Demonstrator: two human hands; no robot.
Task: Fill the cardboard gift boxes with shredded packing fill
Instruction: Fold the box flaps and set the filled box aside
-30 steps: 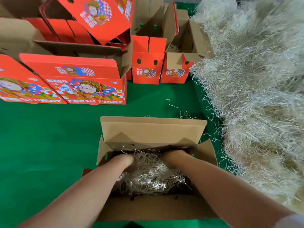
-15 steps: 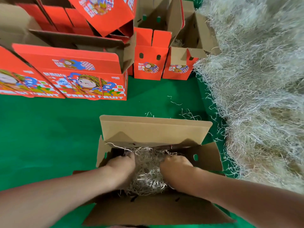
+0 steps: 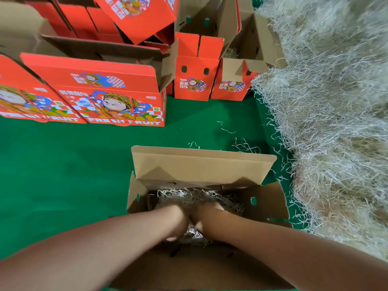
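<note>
Red box (image 3: 117, 97) w/ "FRESH FRUIT"

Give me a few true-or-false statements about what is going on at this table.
1. The left hand and the right hand both reach into the open box. True.
2. That box holds nothing. False: shredded fill lies inside it, under the hands.
3. The big heap of fill lies on the person's left. False: it lies on the right.
4. The red printed boxes stand beyond the open box. True.
5. Everything sits on a blue surface. False: it is a green surface.
</note>
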